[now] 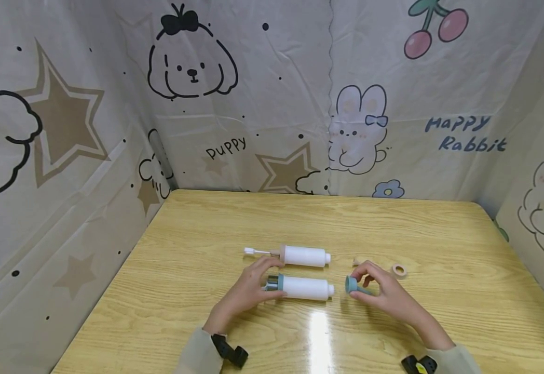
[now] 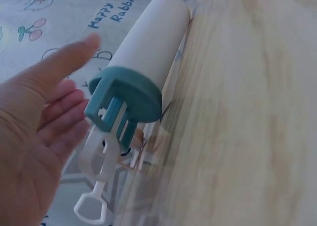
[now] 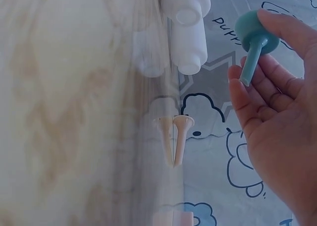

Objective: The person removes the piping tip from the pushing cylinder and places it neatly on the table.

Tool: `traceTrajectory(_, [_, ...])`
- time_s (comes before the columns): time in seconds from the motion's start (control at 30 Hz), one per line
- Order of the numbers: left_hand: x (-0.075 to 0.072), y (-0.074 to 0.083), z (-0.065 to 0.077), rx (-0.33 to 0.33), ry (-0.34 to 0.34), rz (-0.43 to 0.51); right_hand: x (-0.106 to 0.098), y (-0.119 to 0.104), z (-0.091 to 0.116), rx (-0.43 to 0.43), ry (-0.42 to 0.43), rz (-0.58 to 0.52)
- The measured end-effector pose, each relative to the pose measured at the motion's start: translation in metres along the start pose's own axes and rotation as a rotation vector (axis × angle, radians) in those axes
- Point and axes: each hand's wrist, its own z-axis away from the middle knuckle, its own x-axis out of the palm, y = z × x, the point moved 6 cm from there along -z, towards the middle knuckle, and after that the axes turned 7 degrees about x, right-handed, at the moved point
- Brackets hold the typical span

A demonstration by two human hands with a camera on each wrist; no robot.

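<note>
A white cylindrical bottle [image 1: 306, 288] lies on its side, a teal collar [image 2: 148, 99] at its left end. White loop-ended pieces [image 2: 91, 208] stick out through the collar's slots. Around that end, my left hand [image 1: 248, 288] has its thumb and fingers spread; in the left wrist view the thumb is apart from the bottle. Between thumb and fingers, my right hand [image 1: 386, 293] pinches a teal funnel-shaped piece [image 3: 252, 30] with a narrow stem. It is off the bottle's right end, wide side toward it.
Behind lies a second white bottle [image 1: 304, 255] with a beige collar and a white-tipped stick [image 1: 249, 251]. A small beige funnel-shaped piece [image 3: 182, 137] and a beige ring [image 1: 405, 272] are near my right hand. Printed curtains enclose the wooden table [image 1: 197, 223].
</note>
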Motion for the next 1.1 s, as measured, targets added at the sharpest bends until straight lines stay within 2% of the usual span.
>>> traceTrajectory(0.23, [0.000, 0.017, -0.007, 0.168, 0.137, -0.023, 0.004, 0.002, -0.002, 0.028, -0.006, -0.028])
traceTrajectory(0.33, [0.004, 0.024, -0.011, 0.239, 0.158, -0.046, 0.008, 0.001, -0.004, 0.039, -0.016, -0.047])
traceTrajectory(0.43, [0.009, 0.029, -0.015, 0.284, 0.163, -0.062, 0.011, -0.001, -0.007, 0.052, -0.021, -0.049])
traceTrajectory(0.67, [0.021, 0.039, -0.021, 0.326, 0.159, -0.070, 0.023, -0.008, -0.014, 0.059, -0.029, -0.051])
traceTrajectory(1.1, [0.037, 0.057, -0.033, 0.387, 0.125, -0.057, 0.038, -0.021, -0.022, -0.013, -0.056, -0.071])
